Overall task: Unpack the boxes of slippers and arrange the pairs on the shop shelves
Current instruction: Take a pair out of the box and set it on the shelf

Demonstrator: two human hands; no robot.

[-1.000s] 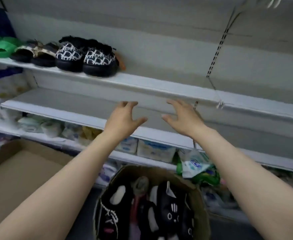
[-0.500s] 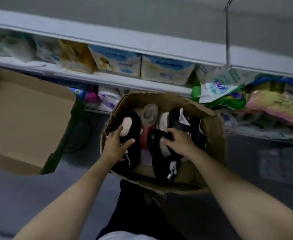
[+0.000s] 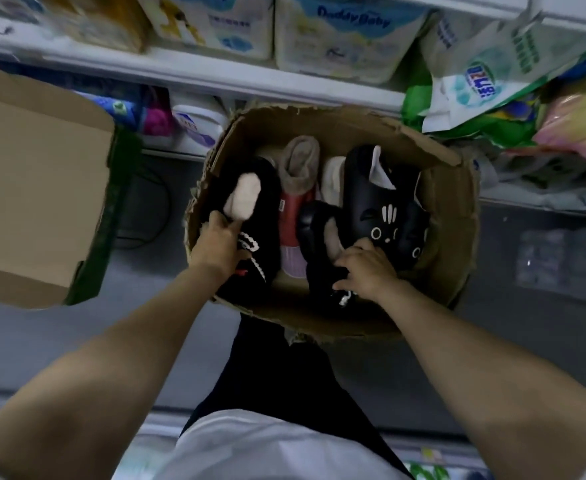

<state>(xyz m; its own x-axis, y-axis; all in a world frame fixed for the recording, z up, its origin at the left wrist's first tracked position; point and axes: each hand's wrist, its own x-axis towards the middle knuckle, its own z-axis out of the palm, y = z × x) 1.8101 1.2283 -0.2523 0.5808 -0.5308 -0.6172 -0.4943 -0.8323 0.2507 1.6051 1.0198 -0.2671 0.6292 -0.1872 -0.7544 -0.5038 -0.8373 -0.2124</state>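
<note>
since half a second ago little has changed: both hands are still down in the torn cardboard box (image 3: pixel 447 188) of slippers, and the view has only drawn in closer. a second ago the hands were raised, empty and spread, toward the bare shelves higher up.

the left hand (image 3: pixel 220 245) reaches in at the left side of the box, its fingers curled round the edge of a black fuzzy slipper (image 3: pixel 253 199) with white stitching and a pale lining; it grips that slipper. the right hand (image 3: pixel 367 268) is at the near middle of the box, fingers bent down over another black slipper (image 3: pixel 319 258), clamped on its near end. both forearms stretch straight out from the near edge of the view.

the box sits on the grey floor just before the lowest shelf (image 3: pixel 187 72). inside, to the far right of the right hand, lies a shiny black slipper with a cat face (image 3: pixel 374 206) drawn in white. between the two held slippers stands a red and grey fleece-lined slipper (image 3: pixel 296 202), toe down.

to the left an open cardboard box (image 3: pixel 32 188) lies on the floor. packs of baby goods (image 3: pixel 340 36) stand on the lowest shelf.
</note>
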